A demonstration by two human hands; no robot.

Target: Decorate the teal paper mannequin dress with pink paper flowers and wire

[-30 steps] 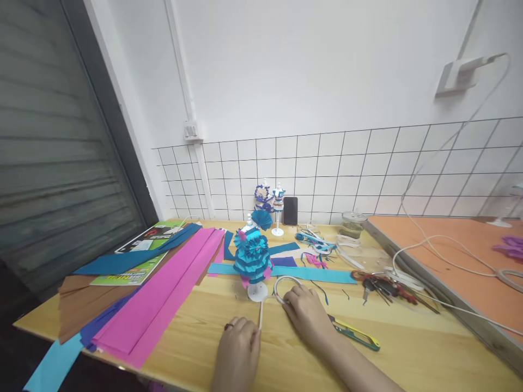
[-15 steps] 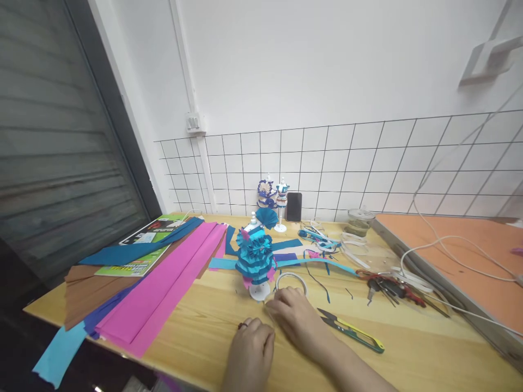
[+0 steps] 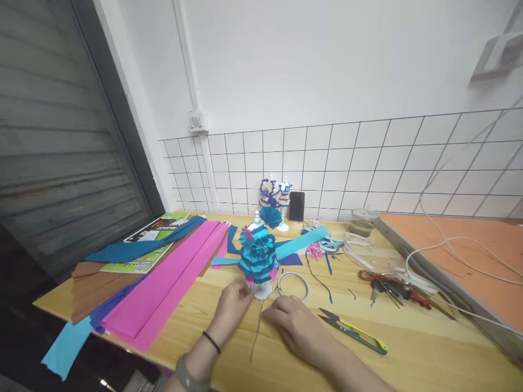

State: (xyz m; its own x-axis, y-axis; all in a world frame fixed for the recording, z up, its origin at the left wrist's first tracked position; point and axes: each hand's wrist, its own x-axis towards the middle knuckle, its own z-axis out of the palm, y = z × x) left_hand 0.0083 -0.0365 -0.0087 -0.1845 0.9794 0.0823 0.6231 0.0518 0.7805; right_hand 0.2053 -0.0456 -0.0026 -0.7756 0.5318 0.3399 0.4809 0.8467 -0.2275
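Note:
A small mannequin stand wears a ruffled teal crepe-paper dress with pink bits and a fan-shaped pleat at its top. My left hand is at the left edge of its white round base, fingers closed together; whether they grip the base is unclear. My right hand rests on the table just right of the base, fingers curled, their tips partly hidden. A thin brown strip lies between my hands, its upper end near my right fingertips. Beyond that hand is a roll of tape. Yellow-green thread snips lie to its right.
Pink crepe paper and a magazine cover the left side. A light blue strip lies behind the dress, near paper scraps. Tools, a glass jar, a phone and an orange board stand around.
My left hand has moved forward to the base's left side. The thin brown strip now shows plainly between my hands. The light blue strip's right end has swung back, away from the tools.

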